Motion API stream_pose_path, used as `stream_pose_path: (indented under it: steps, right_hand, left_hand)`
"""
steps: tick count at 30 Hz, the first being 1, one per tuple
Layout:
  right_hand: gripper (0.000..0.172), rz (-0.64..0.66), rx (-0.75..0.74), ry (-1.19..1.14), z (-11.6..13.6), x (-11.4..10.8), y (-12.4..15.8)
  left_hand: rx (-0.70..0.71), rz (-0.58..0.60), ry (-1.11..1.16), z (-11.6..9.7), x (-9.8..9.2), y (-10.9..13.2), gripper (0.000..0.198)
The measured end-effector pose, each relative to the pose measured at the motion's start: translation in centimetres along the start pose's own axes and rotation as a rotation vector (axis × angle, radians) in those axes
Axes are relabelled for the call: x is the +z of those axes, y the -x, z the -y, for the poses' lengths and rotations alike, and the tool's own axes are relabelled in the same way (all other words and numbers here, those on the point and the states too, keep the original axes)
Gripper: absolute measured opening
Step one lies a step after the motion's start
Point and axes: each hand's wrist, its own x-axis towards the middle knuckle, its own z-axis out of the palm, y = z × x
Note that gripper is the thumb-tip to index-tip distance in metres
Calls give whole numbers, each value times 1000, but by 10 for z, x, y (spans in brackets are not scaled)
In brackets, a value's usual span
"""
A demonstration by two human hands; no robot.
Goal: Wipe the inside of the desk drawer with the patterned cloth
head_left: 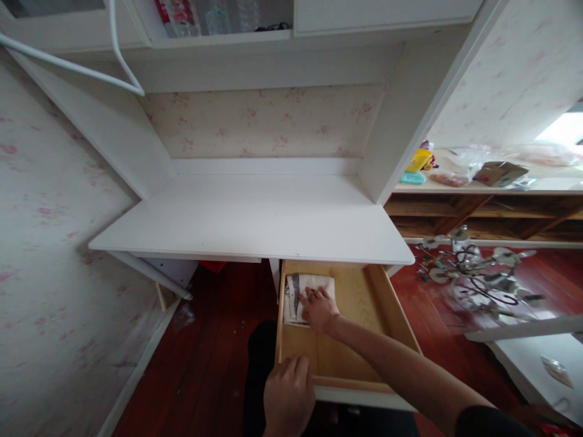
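A wooden drawer [359, 358] with a white front is pulled out from under the white desk [255, 212]. Inside it, at the back left, lies a folded off-white cloth [325, 285] with a dark printed part. My right hand [320, 309] reaches in over the drawer's front and rests on the cloth, its fingers stretched out across it. At the front left corner of the drawer, my left hand [290, 391] is closed over the edge; its fingertips are hidden.
A hutch shelf [218, 42] with plastic bottles hangs above the desk, and a white cable [82, 67] loops at upper left. On the red floor at right stands a metal chandelier [483, 267]. Behind it, a low shelf unit [455, 209] carries bags and a cardboard box [500, 174].
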Motion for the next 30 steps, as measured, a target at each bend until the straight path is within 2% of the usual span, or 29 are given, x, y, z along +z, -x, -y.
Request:
stream_pose_path:
  steps: [5, 9, 15, 21, 25, 30]
  right_hand:
    - [68, 40, 112, -47, -12, -6, -32]
    - [67, 92, 127, -87, -30, -2, -30]
    - [63, -32, 183, 45, -82, 11, 7]
    - [64, 19, 205, 19, -136, 13, 48]
    - [63, 35, 157, 18, -140, 15, 69]
    - [63, 51, 82, -55, -122, 23, 104]
  left_hand:
    - [-9, 9, 12, -1, -1, -1, 20]
    - [-18, 23, 9, -1, -1, -1, 19]
    - [15, -2, 0, -1, -3, -2, 20]
    - [46, -3, 7, -1, -8, -5, 21]
    - [46, 10, 3, -2, -9, -5, 22]
    - [32, 29, 14, -4, -11, -5, 22]
